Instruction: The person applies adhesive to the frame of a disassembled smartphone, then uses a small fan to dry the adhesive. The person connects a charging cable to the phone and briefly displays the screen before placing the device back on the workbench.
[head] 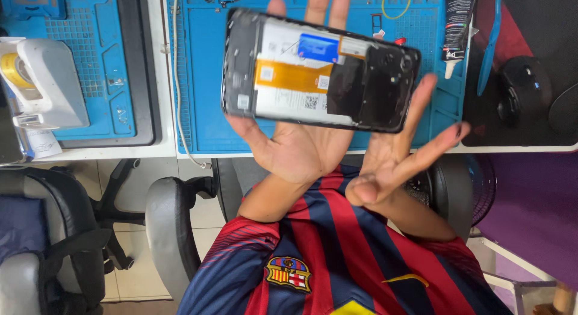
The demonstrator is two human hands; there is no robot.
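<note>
An opened smartphone (313,71) with its back cover off lies across my left hand (298,149), which is palm up with the fingers reaching past the phone's far edge. Inside show a white battery, an orange flex strip, a blue sticker and a dark camera board. My right hand (391,161) is just below the phone's right end with two fingers spread upward beside its corner and the others curled; it holds nothing. Both forearms rise from my red and blue striped shirt (337,255).
A blue repair mat (205,110) covers the white desk behind the phone. On the desk are a white device (45,80), a black tube (459,23), a blue tool (490,44) and a black mouse (521,86). Office chairs (171,231) stand below.
</note>
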